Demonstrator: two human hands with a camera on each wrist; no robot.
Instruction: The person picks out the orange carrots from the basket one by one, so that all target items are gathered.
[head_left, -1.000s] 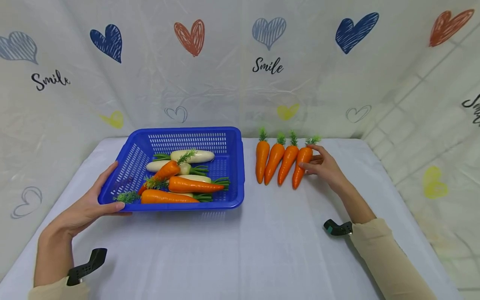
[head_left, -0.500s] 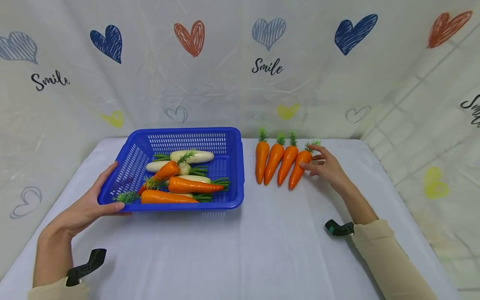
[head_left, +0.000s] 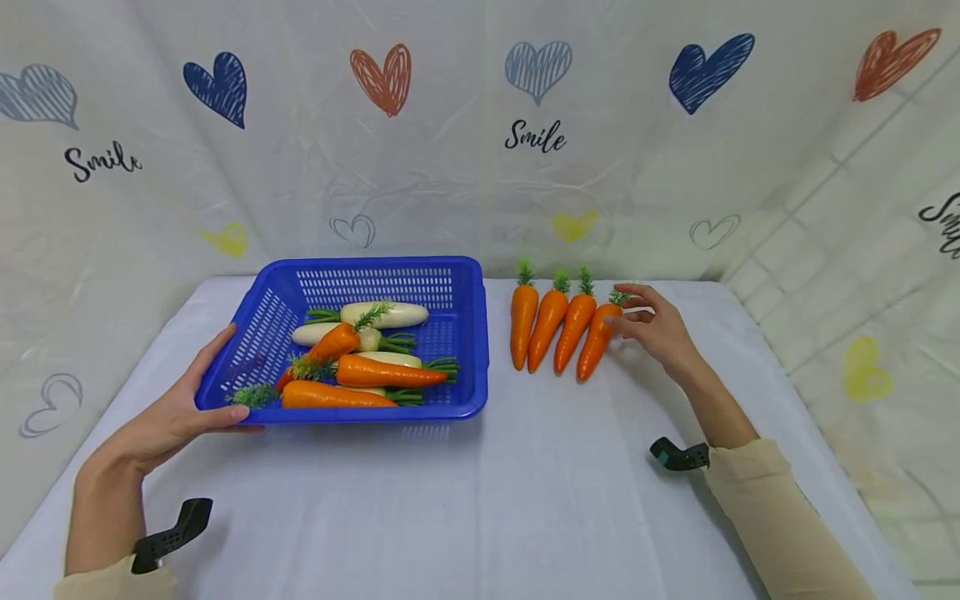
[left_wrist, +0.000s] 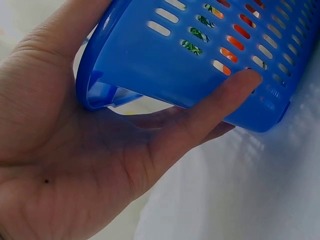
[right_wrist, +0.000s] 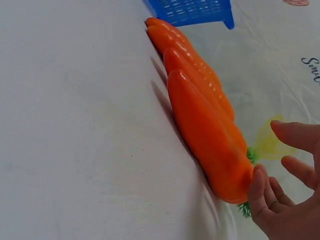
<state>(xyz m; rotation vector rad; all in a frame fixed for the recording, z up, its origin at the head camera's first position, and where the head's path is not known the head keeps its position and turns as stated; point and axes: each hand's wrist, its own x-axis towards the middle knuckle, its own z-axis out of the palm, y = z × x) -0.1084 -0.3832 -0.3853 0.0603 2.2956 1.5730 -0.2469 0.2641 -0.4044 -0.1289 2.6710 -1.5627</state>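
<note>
The left hand (head_left: 172,412) holds the blue basket (head_left: 420,415) at its left front corner: the thumb lies on the front rim, the other fingers go along the left side, and the left wrist view shows one finger against the slotted wall. The basket stands on the white tablecloth (head_left: 480,508), left of the middle. Inside it lie white radishes (head_left: 393,314), partly covered, and three carrots of orange colour, of which one lies slanting across a radish. The right hand (head_left: 658,329) is at the rightmost carrot (head_left: 595,350) of a row on the cloth; its fingers are apart, not closed round anything, and in the right wrist view one fingertip is at the thick end of this carrot, but I cannot tell if it really touches. The three other carrots (head_left: 551,329) lie close beside, between this one and the basket, all with green tops towards the backdrop (head_left: 450,167) and pointed ends towards the person. The backdrop carries hearts in blue, red and yellow, and the word "Smile". Both arms have beige sleeves (head_left: 780,517), and near each cuff there is a black device (head_left: 678,456).
</note>
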